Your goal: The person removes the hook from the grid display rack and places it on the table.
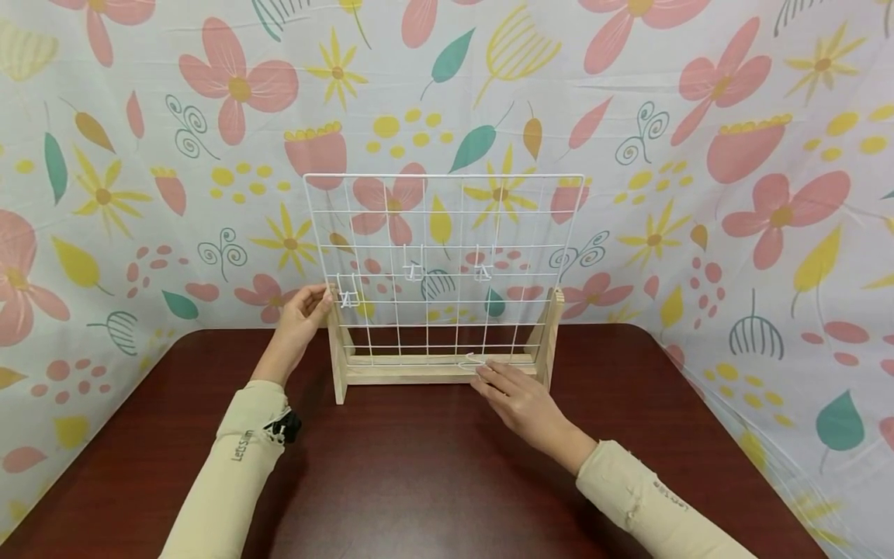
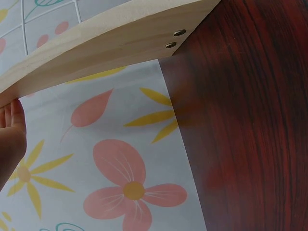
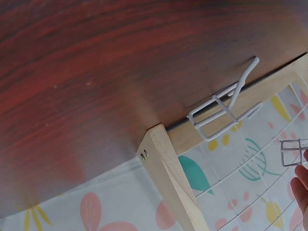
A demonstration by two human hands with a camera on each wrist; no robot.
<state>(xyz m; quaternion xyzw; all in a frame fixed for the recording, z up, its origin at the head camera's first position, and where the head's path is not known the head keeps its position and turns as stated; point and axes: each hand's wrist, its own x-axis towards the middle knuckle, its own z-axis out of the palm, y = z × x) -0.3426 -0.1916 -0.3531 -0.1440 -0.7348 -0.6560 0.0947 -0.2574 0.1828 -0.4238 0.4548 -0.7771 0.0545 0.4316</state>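
My left hand (image 1: 305, 309) grips the upper end of the left post (image 1: 338, 349) of a wooden stand. In the left wrist view its fingertips (image 2: 17, 113) touch the post's edge. A white wire grid (image 1: 447, 301) stands upright in the stand. Three white wire hooks hang on it: one by the left post (image 1: 347, 298), two near the middle. At the grid's foot, my right hand (image 1: 520, 400) pinches another wire hook (image 1: 472, 362) at its fingertips. In the right wrist view a larger-looking wire hook (image 3: 214, 115) shows nearer the camera; its support is not visible.
The stand has a low wooden crossbar (image 1: 408, 376) and a right post (image 1: 550, 341). Everything rests on a dark red-brown table (image 1: 391, 473). A flower-print cloth (image 1: 237, 178) hangs behind and along both sides.
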